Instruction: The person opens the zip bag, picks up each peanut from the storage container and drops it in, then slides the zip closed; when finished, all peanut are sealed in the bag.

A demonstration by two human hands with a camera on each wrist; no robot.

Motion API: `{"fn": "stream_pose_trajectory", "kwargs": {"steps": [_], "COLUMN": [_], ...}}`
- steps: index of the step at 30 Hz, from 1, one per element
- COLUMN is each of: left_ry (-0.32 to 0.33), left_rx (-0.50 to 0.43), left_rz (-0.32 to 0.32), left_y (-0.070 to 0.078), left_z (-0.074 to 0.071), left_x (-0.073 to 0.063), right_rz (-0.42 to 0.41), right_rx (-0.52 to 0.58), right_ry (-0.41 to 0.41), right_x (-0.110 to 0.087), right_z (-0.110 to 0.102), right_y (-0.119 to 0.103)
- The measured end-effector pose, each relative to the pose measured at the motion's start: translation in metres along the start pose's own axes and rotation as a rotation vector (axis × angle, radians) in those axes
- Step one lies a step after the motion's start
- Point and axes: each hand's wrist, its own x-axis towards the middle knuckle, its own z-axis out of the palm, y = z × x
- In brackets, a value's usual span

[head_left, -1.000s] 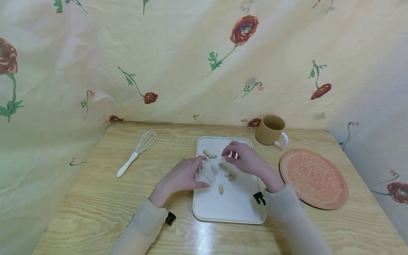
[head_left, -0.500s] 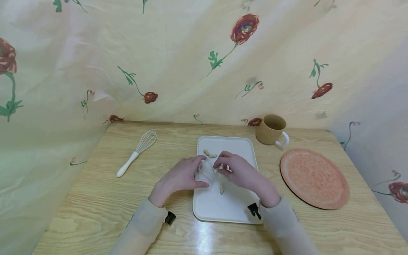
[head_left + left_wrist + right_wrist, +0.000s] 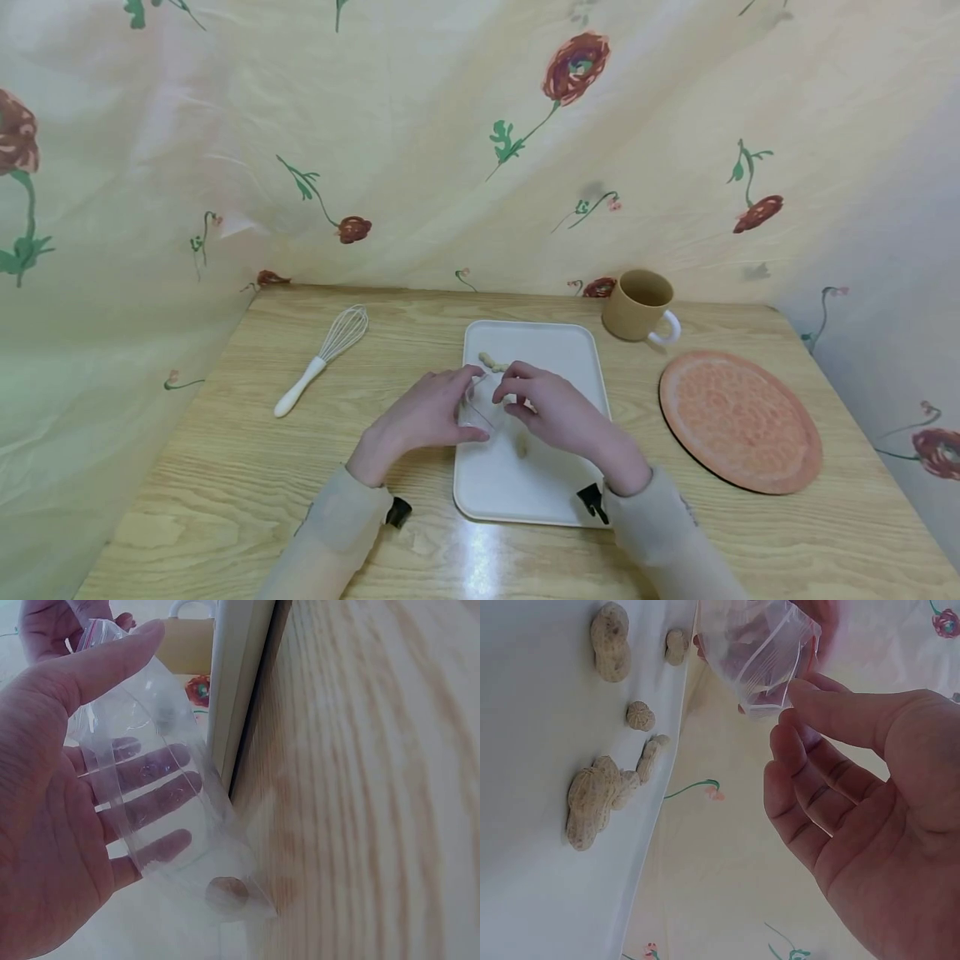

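Observation:
In the head view my left hand (image 3: 425, 417) holds a clear zip bag (image 3: 480, 406) over the tray, thumb on one side and fingers on the other. Through the plastic in the left wrist view, one peanut (image 3: 227, 892) shows near the bottom of the bag. My right hand (image 3: 555, 412) is at the mouth of the bag. Its fingers (image 3: 784, 787) are loosely bent, and no peanut shows between them in the right wrist view. Several unshelled peanuts (image 3: 589, 806) lie on the white tray (image 3: 525, 492); my right hand hides some of them in the head view.
A white-handled whisk (image 3: 322, 358) lies left on the wooden table (image 3: 225, 500). Behind the tray to the right stands a tan mug (image 3: 633, 312) with a white handle. A round orange-pink mat (image 3: 738, 421) lies right of the tray. A flowered cloth (image 3: 420, 150) hangs behind.
My right hand has moved left from over the tray to the mouth of the bag. The peanut it was pinching no longer shows in its fingers. My left hand stays in place.

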Motion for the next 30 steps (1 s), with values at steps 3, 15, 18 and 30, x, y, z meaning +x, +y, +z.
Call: {"fn": "stream_pose_trajectory", "kwargs": {"steps": [3,15,18,30], "left_ry": [-0.001,-0.026,-0.031,-0.019], "left_rx": [-0.008,-0.042,-0.067,-0.133], "left_rz": [-0.003,-0.034,-0.044,-0.084], "left_y": [-0.001,-0.005,-0.008,-0.020], "left_z": [0.000,-0.001,-0.003,-0.014], "left_x": [0.000,-0.002,-0.002,-0.007], "right_rz": [0.008,0.047,0.053,0.142], "right_rx": [0.003,0.004,0.015,0.038], "right_ry": [-0.001,-0.010,0.001,0.027], "right_x": [0.000,-0.002,-0.002,-0.011], "right_z": [0.000,-0.003,-0.005,-0.017], "right_y": [0.000,0.004,0.006,0.035]}}
